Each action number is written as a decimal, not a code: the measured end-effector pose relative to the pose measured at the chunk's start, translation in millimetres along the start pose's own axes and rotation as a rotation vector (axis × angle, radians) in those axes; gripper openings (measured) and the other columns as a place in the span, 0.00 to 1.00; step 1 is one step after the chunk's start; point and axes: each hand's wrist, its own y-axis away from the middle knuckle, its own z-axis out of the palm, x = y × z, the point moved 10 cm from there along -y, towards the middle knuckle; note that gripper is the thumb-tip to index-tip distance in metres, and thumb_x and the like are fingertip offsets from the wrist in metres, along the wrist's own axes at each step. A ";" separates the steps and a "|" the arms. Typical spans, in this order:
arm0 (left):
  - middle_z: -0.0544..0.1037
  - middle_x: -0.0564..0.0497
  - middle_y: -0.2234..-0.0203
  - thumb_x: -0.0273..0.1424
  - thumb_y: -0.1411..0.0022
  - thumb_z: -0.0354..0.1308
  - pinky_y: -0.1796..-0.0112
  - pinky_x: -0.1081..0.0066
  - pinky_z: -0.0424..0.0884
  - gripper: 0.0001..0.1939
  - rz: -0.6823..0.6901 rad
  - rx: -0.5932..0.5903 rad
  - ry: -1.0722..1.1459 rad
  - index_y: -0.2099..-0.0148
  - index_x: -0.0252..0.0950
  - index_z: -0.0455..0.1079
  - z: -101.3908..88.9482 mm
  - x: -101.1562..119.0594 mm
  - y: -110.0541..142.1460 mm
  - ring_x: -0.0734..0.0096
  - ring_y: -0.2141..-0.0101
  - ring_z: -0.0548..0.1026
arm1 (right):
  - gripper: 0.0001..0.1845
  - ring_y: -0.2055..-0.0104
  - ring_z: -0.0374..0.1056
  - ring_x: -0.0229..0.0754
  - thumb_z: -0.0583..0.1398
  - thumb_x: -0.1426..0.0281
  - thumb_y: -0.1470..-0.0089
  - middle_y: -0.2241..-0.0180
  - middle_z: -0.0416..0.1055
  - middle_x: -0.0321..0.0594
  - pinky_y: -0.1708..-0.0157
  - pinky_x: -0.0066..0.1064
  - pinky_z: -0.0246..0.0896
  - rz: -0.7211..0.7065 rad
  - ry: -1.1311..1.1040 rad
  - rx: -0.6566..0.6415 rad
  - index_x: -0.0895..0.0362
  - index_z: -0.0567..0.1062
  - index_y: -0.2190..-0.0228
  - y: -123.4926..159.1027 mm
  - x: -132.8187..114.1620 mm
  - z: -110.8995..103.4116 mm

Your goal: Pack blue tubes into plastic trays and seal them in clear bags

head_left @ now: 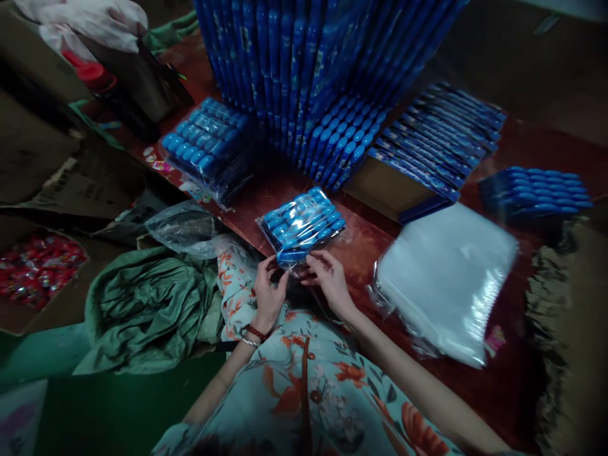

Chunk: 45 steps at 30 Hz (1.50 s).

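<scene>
A clear plastic bag [304, 218] wraps a block of blue rounded-top pieces in rows, lying at the near edge of the red table. Its near end sits between my hands. My left hand [270, 290] has thumb and fingers closed on the bag's left near corner. My right hand [329, 278] pinches the film at the right near side, fingers bent. A wrapped block of the same blue pieces [209, 142] lies farther left. To the right is a stack of flat clear plastic bags [446, 272].
Tall stacks of blue packs [285, 63] stand at the back. An opened carton [394, 187] of blue packs sits right of them, with another blue block [541, 193] beyond. A red-capped bottle [99, 79], green cloth [156, 304] and box of red wrapped items [40, 269] are left.
</scene>
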 end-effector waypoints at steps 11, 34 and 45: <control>0.70 0.53 0.69 0.36 0.44 0.52 0.66 0.75 0.66 0.12 -0.437 -0.120 0.412 0.58 0.37 0.64 -8.9 -16.9 -17.9 0.74 0.68 0.69 | 0.14 0.65 0.70 0.45 0.48 0.69 0.40 0.67 0.74 0.47 0.66 0.32 0.60 -0.588 1.009 -0.011 0.58 0.73 0.68 10.9 -41.7 30.6; 0.72 0.43 0.58 0.25 0.40 0.49 0.59 0.66 0.71 0.18 0.176 -0.191 -0.306 0.47 0.34 0.57 4.3 14.8 -11.2 0.65 0.59 0.74 | 0.19 0.73 0.68 0.37 0.64 0.56 0.56 0.74 0.67 0.30 0.74 0.30 0.69 -0.085 -0.031 -0.072 0.54 0.64 0.70 -14.4 6.9 12.4; 0.72 0.45 0.65 0.24 0.41 0.48 0.62 0.67 0.71 0.22 0.466 -0.435 -0.388 0.43 0.31 0.58 17.0 71.3 -17.7 0.68 0.65 0.71 | 0.22 0.84 0.60 0.28 0.67 0.58 0.61 0.81 0.63 0.26 0.85 0.20 0.54 -0.044 -0.354 -0.016 0.55 0.61 0.76 -18.5 -19.9 2.5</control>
